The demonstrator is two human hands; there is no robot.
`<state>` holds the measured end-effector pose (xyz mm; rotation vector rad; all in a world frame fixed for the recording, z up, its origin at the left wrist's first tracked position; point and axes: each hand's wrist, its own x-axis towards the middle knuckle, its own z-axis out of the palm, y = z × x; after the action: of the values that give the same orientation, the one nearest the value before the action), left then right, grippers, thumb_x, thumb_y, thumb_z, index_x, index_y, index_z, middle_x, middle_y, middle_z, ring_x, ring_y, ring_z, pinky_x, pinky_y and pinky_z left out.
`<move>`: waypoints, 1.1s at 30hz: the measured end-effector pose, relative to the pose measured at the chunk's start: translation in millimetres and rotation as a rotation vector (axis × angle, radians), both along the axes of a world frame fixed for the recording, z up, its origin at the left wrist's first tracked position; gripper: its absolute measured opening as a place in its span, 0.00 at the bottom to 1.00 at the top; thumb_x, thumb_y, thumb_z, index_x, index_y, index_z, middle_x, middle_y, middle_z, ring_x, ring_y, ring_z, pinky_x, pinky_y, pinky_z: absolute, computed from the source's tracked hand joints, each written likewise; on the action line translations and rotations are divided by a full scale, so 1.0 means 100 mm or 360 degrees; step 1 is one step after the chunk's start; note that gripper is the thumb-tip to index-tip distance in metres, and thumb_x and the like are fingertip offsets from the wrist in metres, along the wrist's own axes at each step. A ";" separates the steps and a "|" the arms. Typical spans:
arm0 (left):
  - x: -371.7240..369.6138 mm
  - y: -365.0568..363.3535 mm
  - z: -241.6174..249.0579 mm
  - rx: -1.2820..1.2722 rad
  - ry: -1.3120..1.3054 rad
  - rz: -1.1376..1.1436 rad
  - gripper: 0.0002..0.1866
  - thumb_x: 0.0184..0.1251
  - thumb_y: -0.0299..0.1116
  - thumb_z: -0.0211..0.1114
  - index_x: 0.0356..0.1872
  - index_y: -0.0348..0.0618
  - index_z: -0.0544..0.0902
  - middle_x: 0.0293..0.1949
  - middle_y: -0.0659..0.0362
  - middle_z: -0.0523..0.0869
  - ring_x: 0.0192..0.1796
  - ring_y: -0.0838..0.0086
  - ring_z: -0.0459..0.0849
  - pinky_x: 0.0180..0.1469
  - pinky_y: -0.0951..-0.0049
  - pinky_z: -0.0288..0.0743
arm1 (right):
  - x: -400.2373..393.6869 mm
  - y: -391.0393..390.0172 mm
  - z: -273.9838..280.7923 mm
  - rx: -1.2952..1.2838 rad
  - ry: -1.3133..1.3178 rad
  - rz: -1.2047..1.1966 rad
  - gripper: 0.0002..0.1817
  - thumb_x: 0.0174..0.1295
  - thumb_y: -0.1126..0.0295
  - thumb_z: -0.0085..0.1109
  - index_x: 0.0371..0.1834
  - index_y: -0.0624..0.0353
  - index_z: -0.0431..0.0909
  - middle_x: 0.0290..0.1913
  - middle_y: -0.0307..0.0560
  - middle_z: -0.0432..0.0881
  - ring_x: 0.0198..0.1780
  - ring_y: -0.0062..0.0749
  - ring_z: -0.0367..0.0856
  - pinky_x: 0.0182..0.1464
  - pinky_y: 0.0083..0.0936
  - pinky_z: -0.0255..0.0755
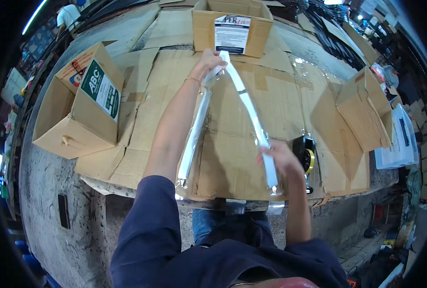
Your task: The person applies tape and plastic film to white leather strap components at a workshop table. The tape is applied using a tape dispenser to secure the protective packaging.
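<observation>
A long white strip [250,113] in clear plastic is bent into an upside-down V above the cardboard sheet [232,158]. My left hand [212,62] is closed on the strip near its upper bend, just below a cardboard box with a white and dark label [232,33]. Lower down on the right leg of the strip, my right hand [284,158] has its fingers closed around the edge; they are a little blurred. Just right of that hand lies a black object with a yellow ring [309,161].
An open box with a green ABC label [98,89] stands at left, another open box [364,110] at right beside a clear plastic bin [399,139]. Dark flat strips [326,36] are piled at the back right. A phone-like dark object [64,211] lies at lower left. A person [68,18] is far left.
</observation>
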<state>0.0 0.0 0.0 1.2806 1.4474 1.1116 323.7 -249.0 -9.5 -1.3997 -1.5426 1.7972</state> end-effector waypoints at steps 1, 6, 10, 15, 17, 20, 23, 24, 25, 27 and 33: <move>0.02 0.05 0.06 0.0036 0.0113 0.0008 0.15 0.42 0.22 0.73 0.36 0.35 0.86 0.34 0.54 0.87 0.37 0.70 0.83 0.41 0.70 0.76 | 0.01 -0.19 -0.02 0.0034 -0.0092 -0.0051 0.11 0.68 0.66 0.55 0.40 0.66 0.77 0.30 0.44 0.81 0.31 0.24 0.82 0.35 0.22 0.77; 0.18 0.37 -0.45 0.0181 0.0517 0.0052 0.22 0.35 0.29 0.76 0.37 0.32 0.85 0.37 0.51 0.87 0.40 0.66 0.86 0.44 0.70 0.78 | 0.37 -1.12 0.12 -0.0394 -0.0009 -0.0252 0.15 0.69 0.65 0.54 0.41 0.70 0.77 0.35 0.50 0.84 0.33 0.29 0.84 0.37 0.23 0.79; 0.41 0.25 -0.44 -0.0100 0.0740 0.0140 0.20 0.41 0.31 0.72 0.39 0.33 0.83 0.40 0.46 0.87 0.45 0.59 0.86 0.46 0.68 0.78 | 0.64 -1.47 0.04 -0.0412 -0.0154 -0.0289 0.15 0.67 0.64 0.56 0.40 0.69 0.79 0.30 0.47 0.84 0.32 0.26 0.85 0.35 0.22 0.78; 0.58 -0.04 -0.35 0.0339 0.1288 0.0405 0.27 0.51 0.39 0.69 0.53 0.39 0.76 0.49 0.45 0.81 0.54 0.53 0.81 0.53 0.56 0.73 | 0.70 -1.79 0.37 0.0019 -0.1283 -0.0031 0.12 0.63 0.66 0.61 0.36 0.68 0.81 0.30 0.51 0.85 0.33 0.40 0.85 0.37 0.29 0.78; 0.48 -0.37 -0.24 0.0503 0.1445 0.0394 0.29 0.55 0.41 0.68 0.57 0.42 0.72 0.54 0.46 0.77 0.56 0.49 0.76 0.55 0.50 0.70 | 0.58 -1.85 0.65 0.0372 -0.1782 0.0140 0.11 0.60 0.67 0.63 0.35 0.66 0.81 0.30 0.52 0.84 0.33 0.45 0.84 0.37 0.33 0.76; 0.17 -0.88 -0.19 0.1171 0.1793 0.0520 0.20 0.58 0.40 0.65 0.50 0.41 0.77 0.49 0.49 0.79 0.49 0.52 0.77 0.50 0.49 0.71 | 0.29 -1.74 0.80 0.0806 -0.1289 -0.0250 0.14 0.55 0.63 0.66 0.38 0.62 0.81 0.34 0.54 0.83 0.37 0.52 0.82 0.39 0.39 0.74; -0.06 -1.36 -0.35 0.0729 0.1555 0.0443 0.25 0.56 0.43 0.67 0.50 0.35 0.76 0.46 0.44 0.79 0.49 0.51 0.79 0.50 0.51 0.73 | -0.06 -1.32 1.00 0.1285 -0.1096 0.0139 0.16 0.57 0.63 0.64 0.39 0.65 0.78 0.32 0.52 0.80 0.35 0.50 0.80 0.38 0.41 0.73; -0.10 -1.44 -0.46 0.0384 0.1536 0.0370 0.27 0.56 0.46 0.67 0.49 0.34 0.77 0.46 0.43 0.80 0.50 0.51 0.79 0.50 0.53 0.74 | -0.12 -1.19 1.09 0.1335 -0.1036 0.0251 0.17 0.56 0.62 0.65 0.41 0.65 0.78 0.31 0.52 0.80 0.34 0.51 0.79 0.37 0.41 0.72; -0.13 -1.52 -0.57 0.0032 0.1511 0.0294 0.29 0.56 0.49 0.67 0.48 0.32 0.78 0.46 0.43 0.81 0.51 0.51 0.79 0.51 0.54 0.75 | -0.19 -1.09 1.18 0.1374 -0.0968 0.0358 0.18 0.56 0.62 0.65 0.43 0.65 0.78 0.30 0.52 0.80 0.33 0.51 0.79 0.37 0.41 0.72; 0.00 -1.71 -0.60 -0.0039 0.1578 0.0246 0.31 0.56 0.53 0.66 0.46 0.31 0.79 0.48 0.42 0.80 0.52 0.50 0.79 0.51 0.54 0.76 | -0.21 -0.88 1.43 0.1499 -0.1025 0.0333 0.20 0.56 0.61 0.65 0.45 0.65 0.79 0.32 0.54 0.81 0.34 0.50 0.80 0.38 0.41 0.72; 0.30 -1.36 -0.75 0.0198 0.1523 0.0578 0.27 0.58 0.46 0.64 0.48 0.28 0.77 0.43 0.37 0.82 0.48 0.47 0.82 0.47 0.52 0.77 | -0.53 0.47 1.36 0.1332 -0.0954 0.0551 0.20 0.56 0.55 0.63 0.39 0.64 0.82 0.33 0.57 0.83 0.37 0.49 0.82 0.41 0.38 0.73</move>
<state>29.6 -136.5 -75.3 1.8082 2.4118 0.8275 270.6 -201.9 126.5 -1.3056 -2.5495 0.6467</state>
